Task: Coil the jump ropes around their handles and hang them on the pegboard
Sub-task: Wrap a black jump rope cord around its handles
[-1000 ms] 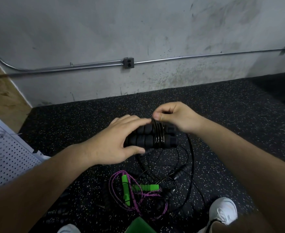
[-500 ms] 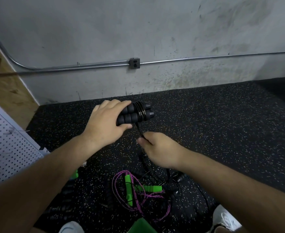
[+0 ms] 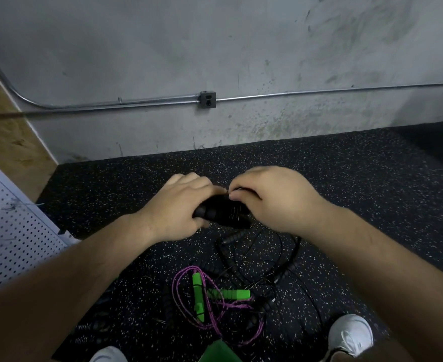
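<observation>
My left hand (image 3: 178, 207) grips a pair of black ribbed jump rope handles (image 3: 221, 214) held side by side above the floor. My right hand (image 3: 270, 197) pinches the thin black rope (image 3: 237, 190) at the top of the handles, where several turns are wound. The loose rest of that rope (image 3: 280, 246) hangs down to the floor. A purple rope with green handles (image 3: 215, 293) lies tangled on the floor below, among other black ropes (image 3: 275, 278). The white pegboard (image 3: 9, 231) stands at the left edge.
Dark speckled rubber flooring (image 3: 345, 178) runs up to a grey concrete wall with a metal conduit and outlet box (image 3: 208, 100). My white shoes (image 3: 351, 335) show at the bottom edge, with a green object (image 3: 219, 352) between them. A wooden panel (image 3: 4, 131) stands behind the pegboard.
My right hand has come up from below the handles to their top, bringing the rope over them. My left hand and the handles have dropped slightly lower in view.
</observation>
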### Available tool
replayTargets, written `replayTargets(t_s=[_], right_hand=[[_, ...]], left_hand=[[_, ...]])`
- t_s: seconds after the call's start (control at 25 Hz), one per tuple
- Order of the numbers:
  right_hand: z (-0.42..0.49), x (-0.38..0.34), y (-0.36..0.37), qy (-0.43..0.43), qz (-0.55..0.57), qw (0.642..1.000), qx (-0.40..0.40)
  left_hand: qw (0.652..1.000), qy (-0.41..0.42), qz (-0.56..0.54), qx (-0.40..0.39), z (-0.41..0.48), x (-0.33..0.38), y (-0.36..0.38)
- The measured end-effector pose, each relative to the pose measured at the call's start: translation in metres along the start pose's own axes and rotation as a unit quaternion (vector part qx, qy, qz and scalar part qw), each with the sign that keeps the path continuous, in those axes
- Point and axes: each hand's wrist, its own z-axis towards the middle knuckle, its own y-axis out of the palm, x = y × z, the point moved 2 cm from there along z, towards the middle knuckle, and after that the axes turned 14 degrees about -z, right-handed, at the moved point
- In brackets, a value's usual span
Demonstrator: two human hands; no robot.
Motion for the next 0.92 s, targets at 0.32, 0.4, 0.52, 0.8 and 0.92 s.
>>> replayTargets(t_s=[0.32, 0.4, 0.52, 0.8, 0.92], right_hand=[[0.007, 0.060, 0.035, 0.120, 0.277, 0.953, -0.035], [0.008, 0.062, 0.041, 0.112, 0.338, 0.934, -0.024], [0.002, 0.054, 0.048, 0.115, 0.494, 0.860, -0.051], [-0.006, 0.001, 0.066, 0.183, 0.405, 0.876, -0.188], [-0.008, -0.010, 0.060, 0.172, 0.419, 0.870, -0.194]], left_hand=[[0.991, 0.012, -0.130, -0.021, -0.009, 0.034, -0.005], [0.983, -0.020, -0.182, -0.031, -0.013, 0.039, -0.010], [0.955, -0.048, -0.291, -0.029, -0.014, 0.040, -0.013], [0.963, -0.117, -0.226, 0.092, -0.009, 0.027, -0.010], [0.968, -0.106, -0.192, 0.120, -0.007, 0.028, -0.009]])
